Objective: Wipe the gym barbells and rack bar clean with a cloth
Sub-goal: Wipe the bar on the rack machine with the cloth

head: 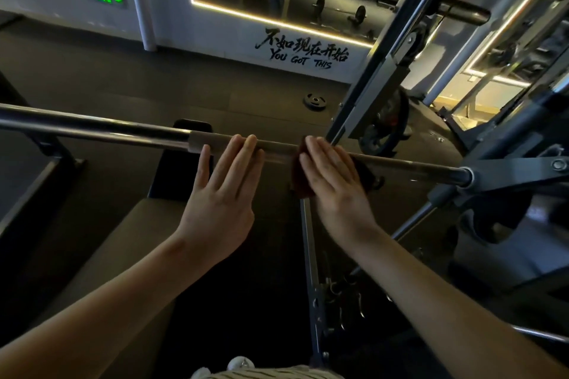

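Beneath bar [92, 124], dark gym floor [154, 80]

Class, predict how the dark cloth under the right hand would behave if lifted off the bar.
Probably floppy: the cloth drapes over the bar, sagging below the right hand. Likely light: flat fingers alone pin it.

Both arms reach straight out front. The left hand [221, 194] lies flat, fingers straight. The right hand [334, 177] too, palm down, fingers angled inward.
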